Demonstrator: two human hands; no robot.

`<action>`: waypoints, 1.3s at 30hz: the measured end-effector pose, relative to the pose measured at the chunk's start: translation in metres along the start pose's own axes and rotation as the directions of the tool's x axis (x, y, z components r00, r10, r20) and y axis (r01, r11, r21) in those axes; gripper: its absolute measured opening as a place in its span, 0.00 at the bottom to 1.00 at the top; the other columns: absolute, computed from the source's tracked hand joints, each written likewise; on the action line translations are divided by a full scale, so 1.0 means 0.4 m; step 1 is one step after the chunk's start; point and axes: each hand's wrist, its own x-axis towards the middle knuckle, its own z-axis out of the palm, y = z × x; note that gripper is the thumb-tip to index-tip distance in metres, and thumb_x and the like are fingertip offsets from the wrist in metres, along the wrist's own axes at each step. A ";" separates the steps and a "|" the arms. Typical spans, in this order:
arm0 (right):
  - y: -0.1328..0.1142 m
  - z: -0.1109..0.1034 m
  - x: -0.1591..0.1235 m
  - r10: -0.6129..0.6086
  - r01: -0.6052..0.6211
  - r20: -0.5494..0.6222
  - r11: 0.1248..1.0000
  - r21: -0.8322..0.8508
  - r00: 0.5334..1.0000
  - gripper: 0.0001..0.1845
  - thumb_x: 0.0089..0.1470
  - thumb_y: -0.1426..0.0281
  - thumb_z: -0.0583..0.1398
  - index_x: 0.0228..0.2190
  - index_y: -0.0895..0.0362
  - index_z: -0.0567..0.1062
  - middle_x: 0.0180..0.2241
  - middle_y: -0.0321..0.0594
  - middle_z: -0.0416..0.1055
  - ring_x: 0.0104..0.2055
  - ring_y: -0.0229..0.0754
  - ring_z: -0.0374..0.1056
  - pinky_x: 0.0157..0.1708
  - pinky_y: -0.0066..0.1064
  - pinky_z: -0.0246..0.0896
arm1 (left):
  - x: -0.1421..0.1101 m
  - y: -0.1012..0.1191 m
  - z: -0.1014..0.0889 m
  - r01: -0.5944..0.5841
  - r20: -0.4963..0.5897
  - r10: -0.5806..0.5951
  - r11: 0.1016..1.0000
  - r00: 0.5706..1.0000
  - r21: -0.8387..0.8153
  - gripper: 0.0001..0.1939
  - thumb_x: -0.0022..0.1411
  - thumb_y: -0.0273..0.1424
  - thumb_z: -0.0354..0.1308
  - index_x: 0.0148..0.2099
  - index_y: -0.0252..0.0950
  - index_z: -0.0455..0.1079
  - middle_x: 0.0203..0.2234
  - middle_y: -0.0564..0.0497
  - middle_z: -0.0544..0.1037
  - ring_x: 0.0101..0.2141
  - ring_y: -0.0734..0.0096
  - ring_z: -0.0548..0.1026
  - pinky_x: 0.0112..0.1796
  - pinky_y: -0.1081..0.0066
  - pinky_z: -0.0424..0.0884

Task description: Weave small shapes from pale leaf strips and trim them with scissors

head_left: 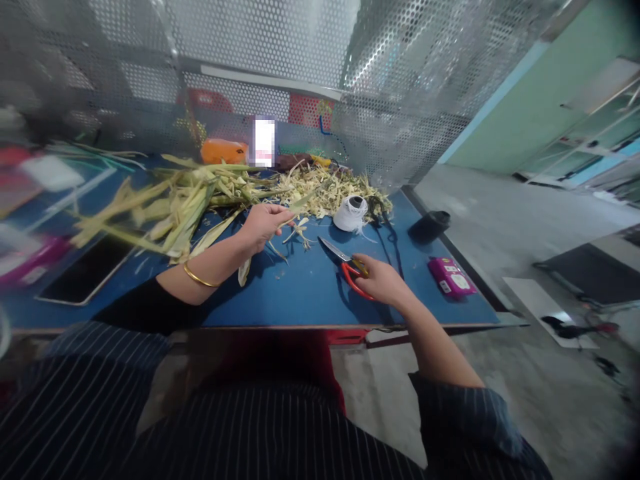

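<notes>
With my left hand, I am pinching a pale leaf strip above the blue bench. My right hand is gripping the red-handled scissors; their blades point toward the left hand, near the white thread cone.

Hands: two
Scissors: one pair
Strips: too many to count
White spool: one
Black cylinder: one
Bangle: one
Dark screen: one
</notes>
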 end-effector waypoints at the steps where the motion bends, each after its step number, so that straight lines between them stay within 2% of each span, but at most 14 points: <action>1: 0.005 -0.004 0.001 0.002 0.001 -0.022 0.990 0.144 1.000 0.33 0.45 0.70 0.59 0.55 0.57 0.69 0.45 0.48 0.76 0.43 0.50 0.72 0.40 0.35 0.63 | 0.008 0.002 0.003 -0.013 -0.005 0.013 1.000 1.000 0.012 0.08 0.54 0.33 0.64 0.27 0.34 0.74 0.23 0.51 0.77 0.15 0.84 0.59 0.18 0.77 0.53; 3: 0.007 -0.012 0.001 0.024 0.003 -0.049 0.878 0.479 0.998 0.31 0.44 0.69 0.61 0.54 0.56 0.70 0.40 0.43 0.76 0.36 0.44 0.71 0.35 0.33 0.64 | 0.025 0.006 0.008 -0.041 -0.013 0.041 0.999 0.999 0.030 0.09 0.55 0.33 0.64 0.27 0.34 0.73 0.23 0.51 0.77 0.15 0.84 0.59 0.18 0.77 0.53; 5: 0.001 -0.018 0.001 0.032 -0.015 -0.009 0.663 0.749 0.999 0.31 0.44 0.65 0.63 0.52 0.56 0.69 0.30 0.36 0.72 0.25 0.37 0.64 0.25 0.29 0.59 | 0.042 0.011 0.016 -0.058 -0.014 0.058 0.998 0.998 0.029 0.09 0.55 0.33 0.64 0.26 0.34 0.73 0.23 0.52 0.77 0.15 0.83 0.59 0.19 0.76 0.54; 7: -0.010 -0.026 0.006 -0.018 -0.055 0.073 0.491 0.870 0.997 0.30 0.43 0.62 0.66 0.49 0.54 0.69 0.26 0.31 0.66 0.21 0.32 0.57 0.21 0.27 0.54 | 0.059 0.017 0.026 -0.061 -0.017 0.062 0.998 0.998 0.025 0.09 0.55 0.33 0.64 0.26 0.34 0.73 0.23 0.51 0.77 0.15 0.83 0.59 0.19 0.76 0.54; 10: -0.031 -0.036 0.025 -0.149 -0.058 0.128 0.407 0.912 0.981 0.31 0.38 0.61 0.69 0.44 0.53 0.68 0.29 0.31 0.66 0.25 0.32 0.61 0.24 0.26 0.57 | 0.084 0.026 0.040 -0.062 -0.031 0.063 0.998 0.998 0.029 0.08 0.55 0.33 0.64 0.27 0.34 0.73 0.24 0.51 0.78 0.15 0.83 0.60 0.19 0.75 0.54; 12: -0.043 -0.040 0.043 -0.197 -0.042 0.135 0.417 0.908 0.971 0.32 0.36 0.60 0.70 0.44 0.53 0.67 0.32 0.33 0.66 0.29 0.33 0.63 0.26 0.25 0.58 | 0.099 0.028 0.046 -0.071 -0.032 0.073 0.997 0.997 0.040 0.08 0.55 0.33 0.65 0.27 0.34 0.74 0.24 0.51 0.77 0.15 0.83 0.60 0.19 0.75 0.54; 15: -0.060 -0.040 0.074 -0.189 -0.028 0.124 0.446 0.894 0.974 0.30 0.41 0.56 0.68 0.43 0.54 0.67 0.32 0.33 0.66 0.29 0.33 0.64 0.25 0.24 0.58 | 0.115 0.023 0.053 -0.084 -0.009 0.085 0.994 0.996 0.067 0.09 0.56 0.33 0.65 0.26 0.34 0.74 0.23 0.50 0.77 0.15 0.83 0.60 0.19 0.75 0.54; 18: -0.078 -0.038 0.108 -0.163 -0.012 0.091 0.430 0.903 0.982 0.28 0.44 0.54 0.67 0.42 0.55 0.68 0.28 0.31 0.63 0.26 0.31 0.61 0.22 0.22 0.57 | 0.125 0.016 0.063 -0.084 0.045 0.081 0.993 0.996 0.078 0.10 0.54 0.32 0.66 0.25 0.33 0.74 0.22 0.51 0.76 0.16 0.83 0.61 0.19 0.75 0.55; 21: -0.095 -0.042 0.143 -0.121 -0.027 0.084 0.413 0.910 0.989 0.27 0.41 0.53 0.68 0.39 0.55 0.71 0.25 0.28 0.61 0.21 0.28 0.58 0.17 0.21 0.52 | 0.139 0.017 0.078 -0.045 0.083 0.041 0.998 0.996 0.053 0.08 0.53 0.29 0.66 0.26 0.31 0.74 0.21 0.51 0.76 0.16 0.83 0.60 0.20 0.75 0.56; 28: -0.093 -0.042 0.198 -0.059 0.020 0.011 0.501 0.865 0.998 0.26 0.38 0.53 0.70 0.34 0.57 0.75 0.19 0.27 0.59 0.15 0.28 0.52 0.13 0.22 0.44 | 0.192 0.033 0.087 -0.039 0.085 0.033 0.997 0.996 0.072 0.07 0.52 0.29 0.67 0.26 0.30 0.75 0.21 0.49 0.76 0.17 0.82 0.62 0.21 0.74 0.58; 32: -0.081 -0.026 0.198 -0.051 0.079 -0.061 0.601 0.795 0.997 0.25 0.41 0.51 0.66 0.35 0.58 0.77 0.17 0.28 0.59 0.16 0.30 0.52 0.16 0.25 0.47 | 0.202 0.028 0.084 -0.033 0.103 0.021 0.994 0.994 0.108 0.08 0.52 0.30 0.67 0.26 0.30 0.76 0.23 0.48 0.77 0.17 0.82 0.62 0.21 0.74 0.58; 34: -0.074 -0.019 0.189 -0.056 0.129 -0.126 0.702 0.700 0.990 0.26 0.45 0.50 0.64 0.37 0.57 0.77 0.18 0.30 0.62 0.17 0.32 0.55 0.19 0.26 0.50 | 0.193 0.026 0.081 -0.020 0.114 0.008 0.994 0.993 0.104 0.09 0.52 0.30 0.68 0.25 0.30 0.75 0.23 0.47 0.77 0.17 0.81 0.63 0.22 0.74 0.59; 36: -0.069 -0.012 0.171 -0.055 0.158 -0.214 0.849 0.503 0.975 0.26 0.47 0.50 0.62 0.40 0.57 0.78 0.23 0.34 0.70 0.23 0.36 0.62 0.24 0.28 0.54 | 0.172 0.027 0.075 0.016 0.120 -0.024 0.998 0.992 0.067 0.09 0.52 0.30 0.68 0.25 0.30 0.74 0.24 0.46 0.77 0.18 0.80 0.66 0.22 0.73 0.60; 39: -0.065 0.001 0.129 -0.022 0.056 -0.272 0.992 0.116 0.962 0.27 0.51 0.50 0.60 0.45 0.56 0.76 0.32 0.44 0.77 0.34 0.47 0.71 0.31 0.32 0.58 | 0.114 0.035 0.053 0.114 0.151 -0.103 0.992 0.983 -0.061 0.06 0.53 0.27 0.66 0.26 0.32 0.74 0.25 0.46 0.79 0.22 0.76 0.72 0.25 0.72 0.66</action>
